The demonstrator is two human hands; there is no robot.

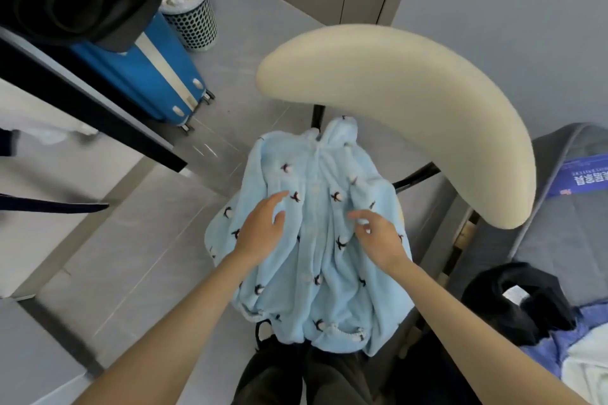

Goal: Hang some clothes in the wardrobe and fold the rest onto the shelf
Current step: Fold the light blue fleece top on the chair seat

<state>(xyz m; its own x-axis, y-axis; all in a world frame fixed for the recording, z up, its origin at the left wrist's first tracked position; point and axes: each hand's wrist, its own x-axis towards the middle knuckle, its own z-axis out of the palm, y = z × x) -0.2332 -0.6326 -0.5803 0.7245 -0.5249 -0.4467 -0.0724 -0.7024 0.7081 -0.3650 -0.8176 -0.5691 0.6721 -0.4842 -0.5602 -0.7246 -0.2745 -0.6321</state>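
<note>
Fleece top (320, 240), pale blue with a scatter of small dark bird prints and a button line down its middle, lies spread front-up over the seat of a chair, collar towards the backrest and gathered hem hanging off the near edge. On it rests the left hand (263, 227), fingers relaxed and laid over the cloth left of the button line, gripping nothing. The right hand (378, 237) sits just right of that line, its fingers loosely bent over a ridge of fabric; whether they actually pinch it cannot be told. Beyond the garment curves the chair's cream backrest (411, 115) on dark metal supports. To the right is a grey bed (559, 240) carrying a blue leaflet (579, 174) with white Chinese characters too blurred to read, plus a heap of black clothing (523, 302) and some blue and white fabric at the frame edge. To the left stand a blue suitcase (148, 76), a perforated basket (194, 20) stuffed with pale cloth, and a black garment (75, 0) draped over a dark rail.
</note>
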